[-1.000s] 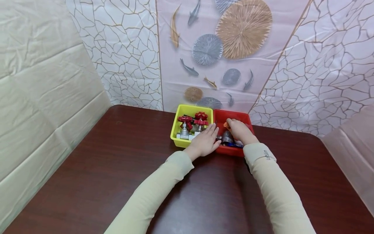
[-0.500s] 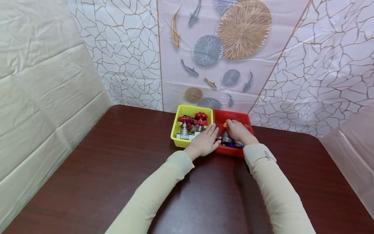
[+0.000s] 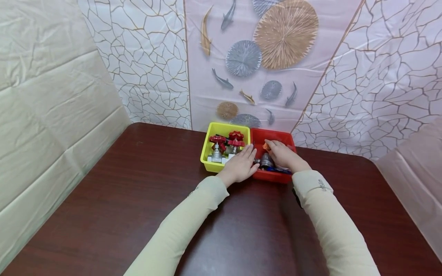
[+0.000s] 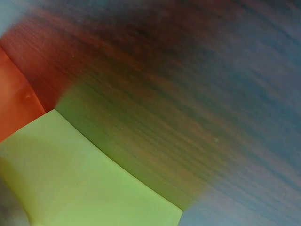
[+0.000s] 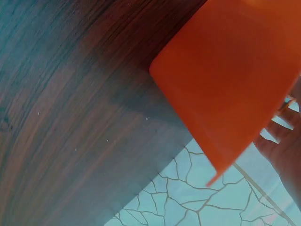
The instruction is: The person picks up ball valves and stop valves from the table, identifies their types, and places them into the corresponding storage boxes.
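My left hand (image 3: 240,165) lies with straight fingers over the front of the yellow bin (image 3: 205,154), by its border with the red bin (image 3: 272,175). Inside the yellow bin are several metal valves (image 3: 216,155) with red handwheels (image 3: 236,135), partly hidden by that hand. My right hand (image 3: 284,155) reaches over the red bin's right side and pinches a small orange piece (image 3: 266,147), its kind hidden by the fingers. Beneath it lie a grey metal fitting (image 3: 267,161) and a blue piece (image 3: 278,169). The right wrist view shows curled fingers (image 5: 281,129) beyond the bin wall.
Both bins stand side by side at the back of the dark brown table (image 3: 145,199). A patterned cloth backdrop (image 3: 155,57) rises right behind them. A pale cloth wall (image 3: 45,115) closes off the left side.
My right wrist and sleeve have shifted slightly right, while the fingers stay at the orange piece. My left hand keeps its place. The head view has turned a little.
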{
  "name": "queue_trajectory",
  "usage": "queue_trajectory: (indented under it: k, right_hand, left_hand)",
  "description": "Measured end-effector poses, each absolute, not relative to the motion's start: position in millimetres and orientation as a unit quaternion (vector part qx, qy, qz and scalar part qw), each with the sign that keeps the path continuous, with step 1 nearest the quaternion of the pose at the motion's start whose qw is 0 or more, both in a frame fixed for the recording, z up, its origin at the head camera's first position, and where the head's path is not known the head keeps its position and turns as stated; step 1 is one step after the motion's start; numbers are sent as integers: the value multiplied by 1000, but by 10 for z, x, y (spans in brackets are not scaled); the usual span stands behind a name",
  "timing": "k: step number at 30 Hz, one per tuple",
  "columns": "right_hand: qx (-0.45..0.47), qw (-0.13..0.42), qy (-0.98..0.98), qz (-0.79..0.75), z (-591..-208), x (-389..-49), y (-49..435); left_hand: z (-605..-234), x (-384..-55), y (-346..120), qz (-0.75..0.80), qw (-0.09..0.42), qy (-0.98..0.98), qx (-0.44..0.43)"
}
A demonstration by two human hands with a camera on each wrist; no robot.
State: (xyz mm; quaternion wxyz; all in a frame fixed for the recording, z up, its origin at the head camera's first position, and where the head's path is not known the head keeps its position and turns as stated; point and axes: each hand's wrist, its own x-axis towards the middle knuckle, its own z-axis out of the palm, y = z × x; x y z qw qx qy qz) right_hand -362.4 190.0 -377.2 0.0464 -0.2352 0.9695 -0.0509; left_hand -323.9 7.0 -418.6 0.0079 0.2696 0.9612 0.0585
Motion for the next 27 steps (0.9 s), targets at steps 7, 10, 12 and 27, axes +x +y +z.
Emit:
queue_trajectory:
  k: [7,10,12,27]
  right_hand:
    - [-258,48,963,-63,-3681,-3605,1894]
    - [-269,47,960,-55,-3647,-3596,1908]
    - [-270,48,960,-51,-3629,-3595,1923]
    - [-272,34,959,-69,-3619,-3612,2026]
  left_hand:
    - [-4169,-3237,35,56,6,962,269]
    - [-4164,-3239,33,61,11,961,271]
    - [-4163,-3244,38,63,15,960,272]
    - [-4184,-3286,45,57,8,960,274]
